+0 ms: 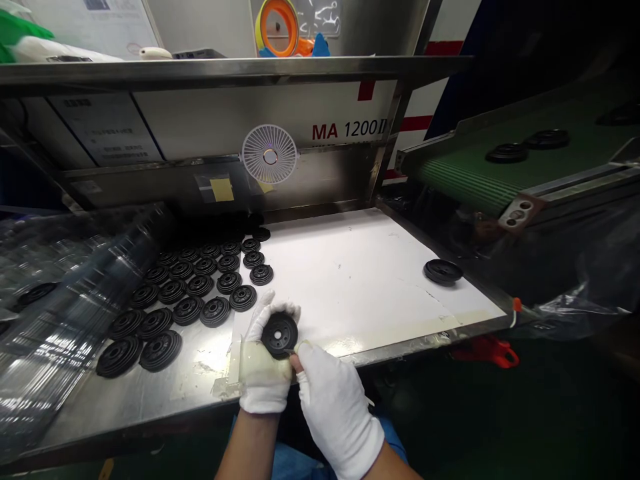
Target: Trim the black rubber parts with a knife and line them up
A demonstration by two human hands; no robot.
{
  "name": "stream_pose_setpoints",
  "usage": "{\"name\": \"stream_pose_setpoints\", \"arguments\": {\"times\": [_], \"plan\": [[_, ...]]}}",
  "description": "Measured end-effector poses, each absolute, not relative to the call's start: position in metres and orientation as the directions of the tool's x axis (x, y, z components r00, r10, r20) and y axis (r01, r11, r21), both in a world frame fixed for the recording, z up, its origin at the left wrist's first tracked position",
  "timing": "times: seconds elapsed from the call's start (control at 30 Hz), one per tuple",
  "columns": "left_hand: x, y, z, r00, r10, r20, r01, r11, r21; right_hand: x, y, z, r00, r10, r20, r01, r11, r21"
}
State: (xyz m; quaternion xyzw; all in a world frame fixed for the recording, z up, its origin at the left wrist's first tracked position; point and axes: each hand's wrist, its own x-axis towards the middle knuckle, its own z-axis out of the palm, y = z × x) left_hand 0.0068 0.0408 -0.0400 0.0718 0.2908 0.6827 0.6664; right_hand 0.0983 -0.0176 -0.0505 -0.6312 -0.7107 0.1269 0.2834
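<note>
My left hand, in a white glove, is closed around the rim of a round black plastic part with a small hole in its centre. The part is held tilted up above the table's front edge, its face toward me. At its lower right rim is my right hand, also gloved, thumb and fingers pinched together with one bare fingertip showing. Whatever sits in that pinch is too small or hidden to make out. Left of my hands, several similar black ribbed discs lie in rows on the table.
A single black disc lies at the right of the white sheet. Clear plastic trays lean at the left. A green conveyor carrying more discs stands at right. A small fan hangs below the metal shelf.
</note>
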Motion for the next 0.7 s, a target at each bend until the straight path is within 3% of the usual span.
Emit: {"name": "stream_pose_setpoints", "arguments": {"times": [0.13,0.43,0.6,0.7], "plan": [[0.002,0.035,-0.040,0.057,0.955,-0.291,-0.854,0.197,0.482,0.109,-0.013,-0.049,-0.029,0.964,0.265,0.854,0.161,-0.495],[0.008,0.044,-0.045,-0.119,0.945,-0.305,-0.897,0.030,0.441,0.094,-0.022,-0.060,-0.041,0.969,0.244,0.844,0.164,-0.511],[0.001,0.036,-0.038,0.050,0.952,-0.303,-0.868,0.191,0.458,0.103,-0.018,-0.054,-0.033,0.960,0.279,0.838,0.178,-0.515],[0.001,0.037,-0.042,0.070,0.953,-0.295,-0.872,0.202,0.446,0.109,-0.016,-0.055,0.009,0.954,0.301,0.841,0.156,-0.518]]}}
